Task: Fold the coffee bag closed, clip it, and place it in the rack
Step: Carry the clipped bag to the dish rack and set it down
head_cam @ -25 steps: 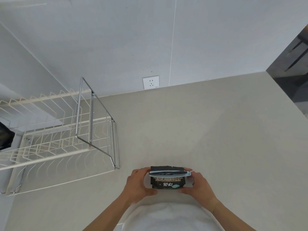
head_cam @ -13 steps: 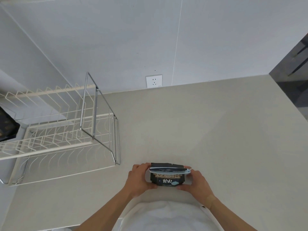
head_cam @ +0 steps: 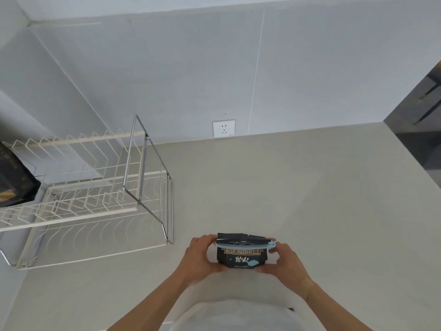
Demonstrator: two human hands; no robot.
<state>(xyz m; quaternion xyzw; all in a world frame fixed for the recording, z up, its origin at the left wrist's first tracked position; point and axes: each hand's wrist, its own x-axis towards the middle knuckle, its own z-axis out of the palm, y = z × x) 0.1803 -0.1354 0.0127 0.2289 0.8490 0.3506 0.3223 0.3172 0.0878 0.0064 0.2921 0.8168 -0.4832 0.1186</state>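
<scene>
Head view: we hold the clipped coffee bag (head_cam: 242, 255) between both hands, just above the counter (head_cam: 310, 199) and close to our body.

Our left hand (head_cam: 200, 259) and right hand (head_cam: 285, 261) each close around one side of the bag, with the blue clip (head_cam: 245, 244) across its folded top. The rack (head_cam: 95, 187) stands well apart to the left, open counter between. We judge its steel frame (head_cam: 143, 163) could snag the clip and pop it off.
</scene>
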